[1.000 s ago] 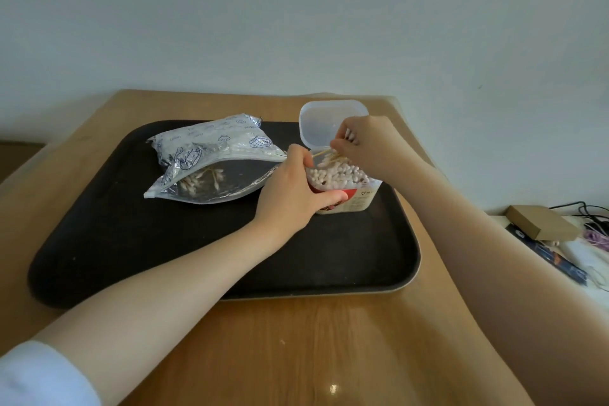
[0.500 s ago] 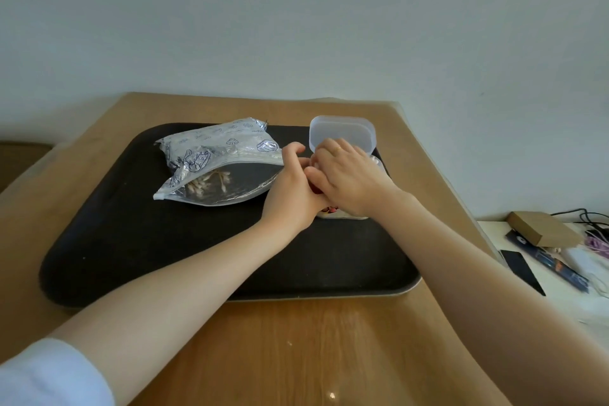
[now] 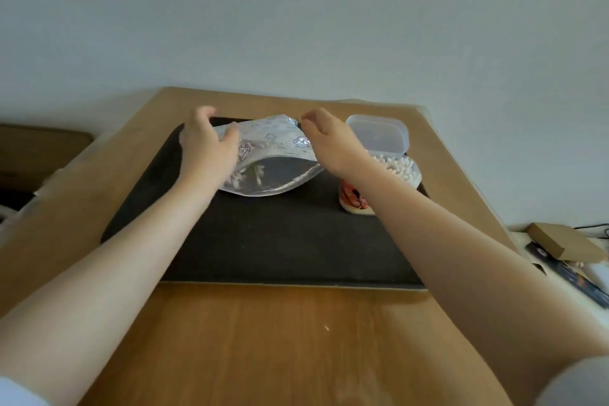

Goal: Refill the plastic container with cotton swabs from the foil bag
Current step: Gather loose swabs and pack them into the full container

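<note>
My left hand [image 3: 206,145] and right hand [image 3: 324,138] hovered at the foil bag's [image 3: 273,158] top corners, mid-frame on the tray [image 3: 263,241]; fingers curled, grip unclear. It looked light, crinkly, slippery, best pinched along the top seam. The container [image 3: 392,168] sat right, full.

A wide black rectangular tray [image 3: 280,241] lies on a brown wooden table [image 3: 263,339] that stands against a plain pale wall [image 3: 296,10]. Off the table's right edge, a flat brown cardboard box [image 3: 565,241] rests on a white surface, with a dark blue printed packet [image 3: 580,278] just near of it and black cables [image 3: 593,228] at the far right.
</note>
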{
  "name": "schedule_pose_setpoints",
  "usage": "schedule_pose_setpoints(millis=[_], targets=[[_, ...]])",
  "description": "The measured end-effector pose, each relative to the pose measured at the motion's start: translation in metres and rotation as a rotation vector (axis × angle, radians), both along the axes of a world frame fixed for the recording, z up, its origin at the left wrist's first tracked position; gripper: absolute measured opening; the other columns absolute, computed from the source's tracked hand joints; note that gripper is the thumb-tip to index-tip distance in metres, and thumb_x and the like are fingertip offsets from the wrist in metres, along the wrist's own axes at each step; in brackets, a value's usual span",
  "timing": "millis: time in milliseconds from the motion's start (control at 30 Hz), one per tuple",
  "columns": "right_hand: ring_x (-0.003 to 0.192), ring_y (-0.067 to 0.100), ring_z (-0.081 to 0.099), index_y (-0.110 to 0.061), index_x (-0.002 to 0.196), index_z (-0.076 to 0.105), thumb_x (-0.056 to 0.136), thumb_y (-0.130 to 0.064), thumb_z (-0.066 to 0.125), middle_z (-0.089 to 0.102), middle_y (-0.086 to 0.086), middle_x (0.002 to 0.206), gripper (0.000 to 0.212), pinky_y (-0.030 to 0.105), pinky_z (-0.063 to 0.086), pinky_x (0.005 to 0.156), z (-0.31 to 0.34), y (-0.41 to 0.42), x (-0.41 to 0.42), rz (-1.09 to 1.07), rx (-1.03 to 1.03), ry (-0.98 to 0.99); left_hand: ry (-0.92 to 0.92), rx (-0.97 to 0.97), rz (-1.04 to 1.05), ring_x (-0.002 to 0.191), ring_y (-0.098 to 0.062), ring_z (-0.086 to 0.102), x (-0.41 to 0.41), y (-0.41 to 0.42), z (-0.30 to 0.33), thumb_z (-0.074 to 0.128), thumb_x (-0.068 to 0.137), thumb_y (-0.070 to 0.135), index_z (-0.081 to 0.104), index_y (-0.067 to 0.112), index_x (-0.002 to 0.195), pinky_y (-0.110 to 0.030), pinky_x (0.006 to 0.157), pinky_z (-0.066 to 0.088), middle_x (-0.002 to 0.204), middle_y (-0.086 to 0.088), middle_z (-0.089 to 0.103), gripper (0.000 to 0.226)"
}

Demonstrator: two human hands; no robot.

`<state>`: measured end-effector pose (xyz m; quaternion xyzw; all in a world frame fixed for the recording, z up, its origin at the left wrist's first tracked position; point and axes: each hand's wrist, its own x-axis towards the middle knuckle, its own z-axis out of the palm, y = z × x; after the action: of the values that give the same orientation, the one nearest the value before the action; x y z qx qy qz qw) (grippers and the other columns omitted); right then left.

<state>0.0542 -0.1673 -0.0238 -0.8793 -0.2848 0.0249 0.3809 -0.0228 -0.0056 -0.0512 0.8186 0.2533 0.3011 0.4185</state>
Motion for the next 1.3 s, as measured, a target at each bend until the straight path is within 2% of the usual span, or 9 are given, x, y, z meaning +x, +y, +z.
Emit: schedule_pose_setpoints(millis=[200, 333, 500, 667, 800, 867, 900, 1133, 1300], targets=[[0.064, 0.014, 0.043, -0.005, 0.118, 0.049, 0.100, -0.034, 0.030, 0.047, 0.004, 0.079, 0.039, 0.025, 0.040, 0.062, -0.025, 0.037, 0.035, -0.256, 0.044, 0.571, 0.234, -0.641, 0.093, 0.093, -0.023, 0.052, 0.029, 0.017, -0.013, 0.043, 0.090, 0.053, 0.040, 0.008, 0.137, -0.028, 0.071, 0.042, 0.118, -0.003, 0.055, 0.065], [0.074, 0.012, 0.044, -0.017, 0.124, 0.048, 0.093, -0.055, 0.037, 0.044, -0.005, 0.079, 0.051, 0.030, 0.039, 0.074, -0.021, 0.035, 0.031, -0.297, 0.371, 0.709, 0.047, -0.439, -0.113, 0.088, -0.009, 0.054, 0.025, 0.006, -0.010, 0.039, 0.094, 0.048, 0.041, 0.016, 0.136, -0.026, 0.074, 0.041, 0.112, 0.006, 0.054, 0.053], [0.086, 0.007, 0.049, -0.018, 0.133, 0.044, 0.086, -0.064, 0.036, 0.055, -0.008, 0.099, 0.066, 0.025, 0.038, 0.077, -0.010, 0.026, 0.022, -0.115, 0.612, 0.470, -0.252, -0.105, -0.452, 0.098, 0.017, 0.049, -0.002, -0.011, 0.006, 0.042, 0.098, 0.022, 0.022, 0.022, 0.144, 0.004, 0.074, 0.035, 0.122, 0.016, 0.047, 0.050], [0.114, 0.008, 0.052, -0.018, 0.135, 0.042, 0.096, -0.050, 0.031, 0.055, -0.005, 0.128, 0.051, 0.027, 0.040, 0.099, -0.001, 0.024, 0.003, -0.015, 0.623, 0.366, -0.353, -0.025, -0.549, 0.114, 0.012, 0.045, -0.005, -0.014, 0.014, 0.048, 0.092, 0.024, 0.020, 0.023, 0.138, -0.002, 0.089, 0.036, 0.130, 0.008, 0.044, 0.053], [0.101, 0.016, 0.057, -0.016, 0.132, 0.041, 0.097, -0.046, 0.031, 0.052, -0.005, 0.100, 0.047, 0.033, 0.045, 0.093, 0.013, 0.021, -0.014, -0.014, 0.607, 0.335, -0.329, -0.008, -0.538, 0.129, -0.001, 0.037, -0.001, -0.009, 0.014, 0.048, 0.085, 0.044, 0.014, 0.027, 0.144, -0.017, 0.104, 0.031, 0.142, 0.006, 0.035, 0.070], [0.097, 0.032, 0.053, -0.012, 0.136, 0.037, 0.100, -0.039, 0.029, 0.020, -0.005, 0.118, 0.045, 0.043, 0.042, 0.089, 0.022, 0.019, -0.024, 0.030, 0.626, 0.357, -0.291, -0.023, -0.543, 0.130, -0.005, 0.037, -0.002, -0.008, 0.014, 0.047, 0.081, 0.050, 0.016, 0.030, 0.142, -0.023, 0.106, 0.031, 0.143, 0.005, 0.036, 0.071], [0.100, 0.032, 0.048, -0.011, 0.136, 0.036, 0.101, -0.037, 0.029, 0.050, 0.016, 0.126, 0.044, 0.043, 0.036, 0.092, 0.024, 0.019, -0.026, 0.043, 0.632, 0.355, -0.293, -0.032, -0.552, 0.127, -0.001, 0.039, -0.002, -0.008, 0.015, 0.047, 0.081, 0.050, 0.017, 0.032, 0.139, -0.019, 0.104, 0.032, 0.140, 0.007, 0.038, 0.068], [0.105, 0.019, 0.055, -0.011, 0.134, 0.039, 0.100, -0.043, 0.023, 0.057, 0.007, 0.116, 0.049, 0.039, 0.046, 0.093, 0.034, 0.033, -0.030, 0.101, 0.532, 0.311, -0.340, -0.085, -0.490, 0.127, -0.015, 0.045, 0.010, -0.013, 0.026, 0.062, 0.083, 0.020, 0.016, 0.012, 0.145, -0.032, 0.104, 0.041, 0.142, -0.006, 0.042, 0.078], [0.109, 0.015, 0.050, -0.011, 0.124, 0.048, 0.098, -0.030, 0.038, 0.053, 0.000, 0.116, 0.033, 0.024, 0.036, 0.085, 0.010, 0.011, -0.006, -0.273, 0.478, 0.048, -0.198, -0.516, 0.047, 0.092, -0.011, 0.054, 0.015, 0.024, 0.013, 0.055, 0.088, 0.020, 0.022, 0.015, 0.144, -0.014, 0.057, 0.046, 0.127, -0.001, 0.051, 0.065]])
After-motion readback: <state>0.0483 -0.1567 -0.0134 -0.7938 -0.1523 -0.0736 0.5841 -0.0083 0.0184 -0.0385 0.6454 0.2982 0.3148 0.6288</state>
